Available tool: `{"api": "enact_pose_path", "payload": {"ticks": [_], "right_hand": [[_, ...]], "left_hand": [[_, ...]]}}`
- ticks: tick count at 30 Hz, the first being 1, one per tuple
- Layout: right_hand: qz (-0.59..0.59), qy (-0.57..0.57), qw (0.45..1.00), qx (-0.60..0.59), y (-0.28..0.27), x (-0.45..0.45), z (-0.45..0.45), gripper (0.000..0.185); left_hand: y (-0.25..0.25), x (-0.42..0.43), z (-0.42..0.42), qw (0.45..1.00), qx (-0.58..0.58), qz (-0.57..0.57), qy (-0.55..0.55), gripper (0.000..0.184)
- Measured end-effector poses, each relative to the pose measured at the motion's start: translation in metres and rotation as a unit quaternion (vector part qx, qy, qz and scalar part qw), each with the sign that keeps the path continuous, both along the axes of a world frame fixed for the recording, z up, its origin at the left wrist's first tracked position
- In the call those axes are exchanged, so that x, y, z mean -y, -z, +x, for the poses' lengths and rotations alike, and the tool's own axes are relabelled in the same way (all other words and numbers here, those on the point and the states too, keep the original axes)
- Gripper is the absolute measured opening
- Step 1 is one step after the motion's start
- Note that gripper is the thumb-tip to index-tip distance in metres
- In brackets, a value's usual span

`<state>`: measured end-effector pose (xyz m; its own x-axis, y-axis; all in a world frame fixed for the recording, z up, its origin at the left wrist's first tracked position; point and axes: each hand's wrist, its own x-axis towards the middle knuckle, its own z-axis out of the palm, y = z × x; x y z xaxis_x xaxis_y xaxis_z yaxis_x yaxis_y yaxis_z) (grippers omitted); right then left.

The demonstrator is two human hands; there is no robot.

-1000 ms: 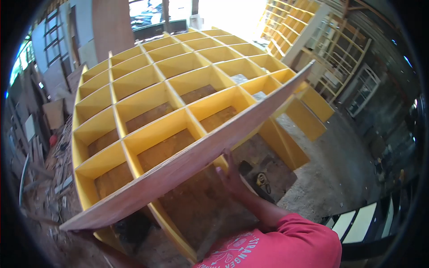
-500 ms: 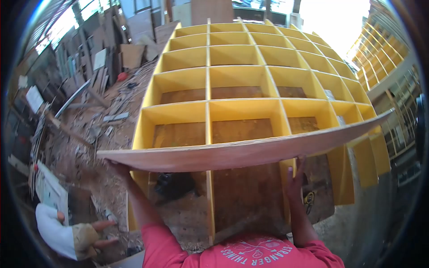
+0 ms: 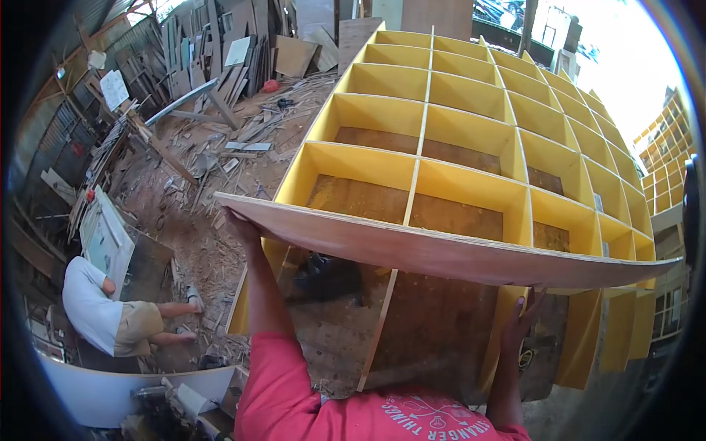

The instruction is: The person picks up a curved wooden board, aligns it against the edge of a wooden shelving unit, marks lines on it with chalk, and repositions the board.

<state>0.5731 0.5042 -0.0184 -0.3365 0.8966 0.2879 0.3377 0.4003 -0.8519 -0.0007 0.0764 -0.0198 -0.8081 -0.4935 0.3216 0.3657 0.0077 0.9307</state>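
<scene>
A long, curved plywood panel (image 3: 441,253) spans the near side of a yellow wooden grid frame (image 3: 471,175), tilted down toward the right. My left hand (image 3: 241,226) grips its left end from below, the fingers partly hidden behind the sheet. Under the lower edge, right of the middle, my right hand (image 3: 515,329) holds the panel up, thumb apart and fingers reaching to the edge. Beneath the panel, a black plastic bag (image 3: 327,275) lies inside the frame. A small yellow coil (image 3: 526,359) is beside my right hand.
At the lower left, a person in a white shirt (image 3: 94,305) bends low beside a pale panel (image 3: 107,234). Wood scraps (image 3: 246,146) litter the floor. Boards (image 3: 237,51) lean at the back left. Another yellow grid (image 3: 668,147) stands at the far right.
My view has turned left, so the frame and panel appear farther right. The panel's right end sits lower in view than before. Both hands stay at the panel.
</scene>
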Motion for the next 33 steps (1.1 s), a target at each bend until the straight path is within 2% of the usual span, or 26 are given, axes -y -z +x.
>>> {"api": "enact_pose_path", "payload": {"ticks": [3, 4, 5, 6, 7, 8, 9, 10, 11, 14, 18, 20, 26, 29, 33], "right_hand": [[0.011, 0.0, 1.0, -0.029, 0.013, -0.007, 0.001, 0.072], [0.018, 0.005, 0.999, -0.042, 0.018, -0.007, 0.002, 0.07], [0.016, -0.016, 0.999, -0.038, 0.03, -0.009, 0.0, 0.067], [0.02, -0.023, 0.999, -0.031, 0.044, -0.015, -0.001, 0.064], [0.028, -0.016, 0.999, -0.019, 0.048, -0.026, 0.014, 0.061], [0.016, -0.003, 1.0, -0.007, 0.036, -0.019, 0.017, 0.058], [0.005, 0.013, 1.0, 0.003, 0.018, -0.006, 0.007, 0.054], [0.018, 0.004, 1.0, 0.001, 0.01, -0.001, 0.013, 0.061], [0.031, -0.004, 1.0, 0.0, 0.002, 0.004, 0.019, 0.068], [0.007, -0.002, 0.994, -0.106, 0.016, -0.002, 0.014, 0.079], [0.0, 0.002, 0.996, -0.093, 0.007, 0.002, 0.013, 0.087], [0.003, 0.013, 0.997, -0.073, 0.003, 0.003, 0.011, 0.088], [0.028, 0.006, 0.996, -0.087, 0.004, -0.002, 0.011, 0.086], [-0.018, -0.016, 0.991, -0.133, 0.002, -0.002, 0.01, 0.085], [0.001, 0.009, 0.995, -0.102, 0.0, -0.001, 0.01, 0.085]], "left_hand": [[0.005, 0.001, -0.003, 0.999, 0.007, 0.03, -0.022, 0.08], [0.022, 0.002, -0.014, 0.999, -0.008, -0.006, -0.043, 0.083], [0.055, 0.022, -0.033, 0.991, -0.047, -0.103, -0.07, 0.093], [0.083, 0.04, -0.05, 0.951, -0.106, -0.265, -0.121, 0.107], [0.119, 0.068, -0.079, 0.852, -0.184, -0.452, -0.187, 0.124], [0.139, 0.09, -0.099, 0.76, -0.254, -0.556, -0.22, 0.143], [0.17, 0.109, -0.128, 0.755, -0.258, -0.573, -0.186, 0.147], [0.157, 0.102, -0.122, 0.794, -0.314, -0.497, -0.152, 0.15], [0.136, 0.095, -0.115, 0.829, -0.311, -0.448, -0.124, 0.146], [0.12, 0.087, -0.099, 0.866, -0.289, -0.395, -0.101, 0.133], [0.109, 0.094, -0.082, 0.854, -0.325, -0.393, -0.106, 0.119], [0.106, 0.104, -0.079, 0.859, -0.326, -0.384, -0.092, 0.117], [0.101, 0.111, -0.082, 0.87, -0.32, -0.368, -0.076, 0.107], [0.1, 0.109, -0.078, 0.871, -0.319, -0.366, -0.08, 0.102], [0.097, 0.104, -0.078, 0.871, -0.32, -0.364, -0.086, 0.096]]}}
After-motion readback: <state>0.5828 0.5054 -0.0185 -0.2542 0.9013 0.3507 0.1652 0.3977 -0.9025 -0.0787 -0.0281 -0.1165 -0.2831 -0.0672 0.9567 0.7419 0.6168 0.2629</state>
